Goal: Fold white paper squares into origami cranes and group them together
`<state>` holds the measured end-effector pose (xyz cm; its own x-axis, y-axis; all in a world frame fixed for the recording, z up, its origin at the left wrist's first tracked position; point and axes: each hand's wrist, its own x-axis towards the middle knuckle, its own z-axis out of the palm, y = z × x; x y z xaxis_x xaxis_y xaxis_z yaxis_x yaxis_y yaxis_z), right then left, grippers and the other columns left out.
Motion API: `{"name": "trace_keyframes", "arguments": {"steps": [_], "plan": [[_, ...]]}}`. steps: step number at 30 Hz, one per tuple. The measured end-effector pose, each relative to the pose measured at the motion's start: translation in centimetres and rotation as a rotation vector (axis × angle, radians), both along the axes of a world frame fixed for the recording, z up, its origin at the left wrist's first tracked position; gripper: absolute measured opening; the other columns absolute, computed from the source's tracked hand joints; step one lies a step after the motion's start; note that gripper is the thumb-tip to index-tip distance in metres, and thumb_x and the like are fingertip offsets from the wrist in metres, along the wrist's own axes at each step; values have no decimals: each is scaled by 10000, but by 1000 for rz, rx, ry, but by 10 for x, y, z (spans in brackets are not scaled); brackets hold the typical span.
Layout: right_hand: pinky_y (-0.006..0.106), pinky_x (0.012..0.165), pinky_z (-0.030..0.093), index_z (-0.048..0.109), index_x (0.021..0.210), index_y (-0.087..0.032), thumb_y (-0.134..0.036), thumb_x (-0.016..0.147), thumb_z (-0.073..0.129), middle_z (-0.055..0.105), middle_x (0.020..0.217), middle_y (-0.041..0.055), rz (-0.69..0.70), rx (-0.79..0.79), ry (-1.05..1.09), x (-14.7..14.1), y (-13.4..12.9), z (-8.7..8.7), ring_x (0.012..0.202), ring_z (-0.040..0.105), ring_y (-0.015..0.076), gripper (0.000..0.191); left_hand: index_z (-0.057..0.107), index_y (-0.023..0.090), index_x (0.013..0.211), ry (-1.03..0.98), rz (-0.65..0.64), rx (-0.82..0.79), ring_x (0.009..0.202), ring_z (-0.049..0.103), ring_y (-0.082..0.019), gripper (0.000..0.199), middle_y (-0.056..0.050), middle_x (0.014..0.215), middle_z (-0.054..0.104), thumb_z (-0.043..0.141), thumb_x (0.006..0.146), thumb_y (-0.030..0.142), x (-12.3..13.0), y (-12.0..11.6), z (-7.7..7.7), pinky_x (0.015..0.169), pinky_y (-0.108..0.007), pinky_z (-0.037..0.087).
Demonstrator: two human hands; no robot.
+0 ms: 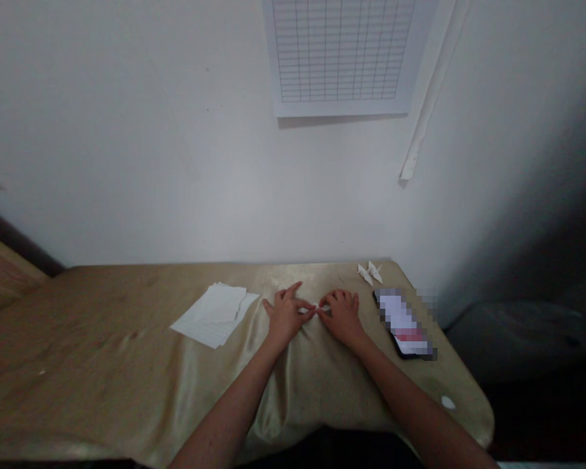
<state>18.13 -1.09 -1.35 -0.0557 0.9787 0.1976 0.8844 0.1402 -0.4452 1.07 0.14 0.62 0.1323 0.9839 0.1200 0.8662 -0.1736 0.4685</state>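
Observation:
Between my two hands is a small folded piece of white paper (pixel 316 310), mostly covered by fingertips. My left hand (pixel 287 315) pinches its left side between thumb and index finger, the other fingers spread out. From the right, my right hand (pixel 340 315) pinches the other side, its remaining fingers bent over the cloth. Fine folds in the paper are too small to make out. Left of my hands lies a stack of white paper sheets (pixel 215 316). Two folded white paper cranes (pixel 370 272) sit at the table's back right.
A phone (pixel 404 324), its screen pixelated, lies right of my right hand. A small white scrap (pixel 448 402) is near the right edge. Gold cloth (pixel 117 365) covers the table, which meets a white wall (pixel 176 163) bearing a gridded sheet (pixel 342 58).

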Motion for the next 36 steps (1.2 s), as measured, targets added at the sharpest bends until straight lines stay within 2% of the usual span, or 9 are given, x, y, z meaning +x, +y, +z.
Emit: {"name": "trace_keyframes", "arguments": {"steps": [6,12,16,22,28,31,36], "plan": [[592,1165,123,698,1042,-301,-372,929,619,619,1224,47,12,-52,15,4,3,2,1282,438,288,154,801,467,912,3,-5,-20,1442,319,-386,129,80,1583,438,774,807,398,-1,1,1,1086,-840,29],[471,1116,225,728,1039,-328,-308,918,626,645,1193,30,49,-61,-7,13,6,6,1232,476,248,160,781,510,977,37,-29,-67,1493,236,-410,193,96,1624,369,764,811,413,-6,5,1,1084,-839,7],[478,1123,205,728,1041,-341,-276,917,622,646,1203,14,60,-68,8,17,6,7,1244,469,244,176,759,542,1019,58,-56,-95,1513,206,-421,233,96,1631,356,740,831,406,-11,7,1,1074,-849,8],[481,1128,199,724,1070,-359,-242,918,604,635,1227,9,82,-87,6,19,7,6,1253,463,236,227,751,508,1093,62,-97,-150,1525,177,-430,274,66,1648,330,697,866,364,-16,7,3,1099,-825,-9],[467,1132,202,720,1076,-371,-215,922,570,638,1232,-8,94,-66,45,22,5,5,1252,464,231,266,729,534,1121,75,-97,-129,1531,177,-410,320,66,1645,335,666,879,334,-17,3,2,1102,-817,-44],[454,1129,214,733,1046,-365,-260,935,571,649,1205,-3,86,-48,48,21,3,6,1232,481,227,222,747,529,1083,59,-85,-103,1524,197,-401,292,83,1627,366,690,858,351,-14,1,2,1117,-803,-53],[453,1117,229,747,986,-322,-431,921,629,657,1157,30,47,-4,28,14,2,8,1206,499,244,173,775,507,1006,34,-62,-61,1504,233,-388,194,88,1595,421,745,821,453,-8,2,2,1123,-799,-36]]}}
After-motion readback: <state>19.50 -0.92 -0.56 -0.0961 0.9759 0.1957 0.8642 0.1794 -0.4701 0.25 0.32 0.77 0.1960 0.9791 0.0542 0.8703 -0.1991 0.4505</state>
